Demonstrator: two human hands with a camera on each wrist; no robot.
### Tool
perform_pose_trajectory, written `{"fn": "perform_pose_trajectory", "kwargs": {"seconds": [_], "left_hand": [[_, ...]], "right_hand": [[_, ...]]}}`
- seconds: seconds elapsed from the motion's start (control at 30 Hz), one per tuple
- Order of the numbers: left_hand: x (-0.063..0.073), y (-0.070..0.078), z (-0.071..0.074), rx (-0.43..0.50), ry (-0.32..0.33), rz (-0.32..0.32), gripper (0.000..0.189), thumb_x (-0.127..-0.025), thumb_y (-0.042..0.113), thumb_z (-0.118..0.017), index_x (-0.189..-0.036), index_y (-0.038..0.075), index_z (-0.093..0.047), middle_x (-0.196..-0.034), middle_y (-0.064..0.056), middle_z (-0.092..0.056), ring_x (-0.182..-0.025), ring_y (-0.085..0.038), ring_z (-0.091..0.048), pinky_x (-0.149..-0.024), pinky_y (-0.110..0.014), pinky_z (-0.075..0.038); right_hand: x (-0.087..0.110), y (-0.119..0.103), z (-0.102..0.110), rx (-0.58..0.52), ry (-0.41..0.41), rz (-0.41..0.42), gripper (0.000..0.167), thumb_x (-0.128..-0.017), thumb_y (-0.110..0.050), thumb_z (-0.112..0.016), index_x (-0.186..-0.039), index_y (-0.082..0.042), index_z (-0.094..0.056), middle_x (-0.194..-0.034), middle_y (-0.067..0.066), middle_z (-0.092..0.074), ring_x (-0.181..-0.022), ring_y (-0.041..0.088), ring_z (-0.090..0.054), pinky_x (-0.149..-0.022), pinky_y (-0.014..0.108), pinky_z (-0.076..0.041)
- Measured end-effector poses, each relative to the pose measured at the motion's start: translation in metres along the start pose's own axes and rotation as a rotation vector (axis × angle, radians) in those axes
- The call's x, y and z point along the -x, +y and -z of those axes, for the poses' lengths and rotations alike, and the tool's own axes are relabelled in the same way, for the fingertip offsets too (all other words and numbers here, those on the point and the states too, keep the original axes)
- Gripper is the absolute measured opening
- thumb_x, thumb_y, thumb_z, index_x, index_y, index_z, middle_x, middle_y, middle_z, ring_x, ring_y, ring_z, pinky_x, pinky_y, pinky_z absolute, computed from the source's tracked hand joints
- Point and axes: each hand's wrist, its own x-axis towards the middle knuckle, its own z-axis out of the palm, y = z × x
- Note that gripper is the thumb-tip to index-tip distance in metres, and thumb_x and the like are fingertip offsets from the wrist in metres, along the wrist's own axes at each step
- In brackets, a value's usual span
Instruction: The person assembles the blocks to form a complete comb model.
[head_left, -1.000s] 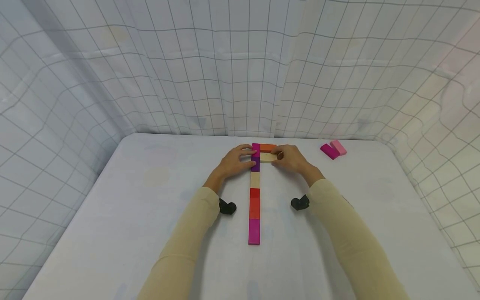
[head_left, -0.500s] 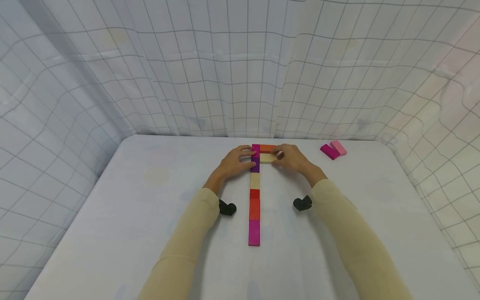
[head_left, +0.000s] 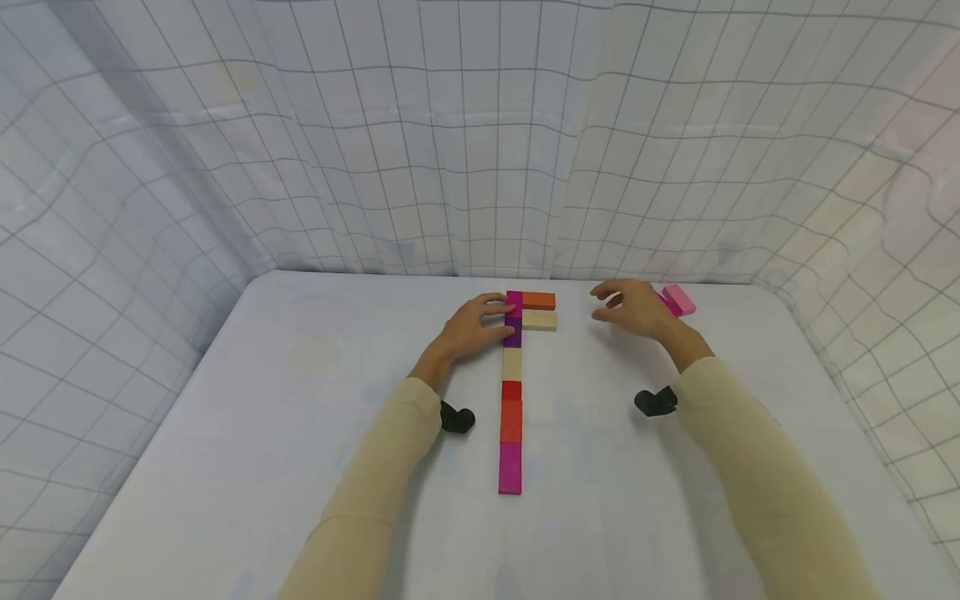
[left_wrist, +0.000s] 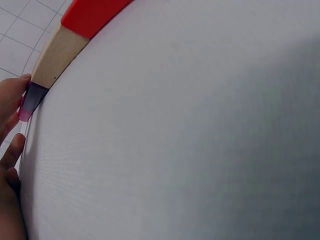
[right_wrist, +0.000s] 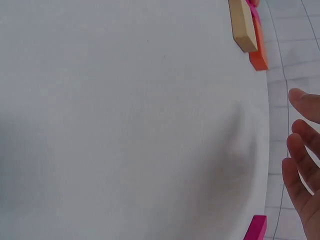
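My left hand (head_left: 467,328) rests beside the far end of a column of coloured blocks. Its fingertips touch the magenta block (head_left: 513,300) and its thumb the purple block (head_left: 513,335). In the left wrist view the thumb lies against the purple block (left_wrist: 33,96). To the right of these blocks, an orange block (head_left: 538,301) and a plain wooden block (head_left: 539,321) lie crosswise, one behind the other. My right hand (head_left: 637,310) hovers over the table farther right, fingers loosely bent and holding nothing. It partly hides a loose magenta block (head_left: 670,303).
A pink block (head_left: 679,299) lies next to the loose magenta one near the table's back edge. Toward me the column goes on with a wooden block (head_left: 512,364), red blocks (head_left: 512,421) and a magenta block (head_left: 510,468). White gridded curtains (head_left: 495,167) surround the white table (head_left: 300,433).
My right hand has let go of the plain wooden block and moved right, toward the loose blocks. The left hand stays where it was.
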Motion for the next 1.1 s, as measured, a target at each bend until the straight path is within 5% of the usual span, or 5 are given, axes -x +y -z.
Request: {"fn": "perform_pose_trajectory", "kwargs": {"seconds": [0.5,1.1], "left_hand": [[-0.001,-0.003,-0.002,-0.004,0.002,0.006,0.05,-0.099,0.031,-0.068,-0.145,0.011,-0.062,-0.158,-0.005,-0.045,-0.149,-0.028,-0.033,-0.12,-0.051,-0.027],[0.0,-0.003,-0.001,0.001,-0.004,0.015,0.051,-0.1,0.032,-0.067,-0.146,0.012,-0.062,-0.158,-0.005,-0.044,-0.149,-0.028,-0.033,-0.121,-0.05,-0.027]], "right_hand": [[0.035,0.058,0.055,-0.027,0.121,-0.169,0.049,-0.103,-0.022,-0.065,-0.142,0.005,-0.054,-0.134,0.028,-0.056,-0.126,0.045,-0.053,-0.098,0.056,-0.051],[0.049,0.109,0.049,-0.013,0.215,-0.302,0.056,-0.107,-0.032,-0.058,-0.146,0.007,-0.048,-0.137,0.032,-0.053,-0.128,0.05,-0.048,-0.101,0.06,-0.046]]}}
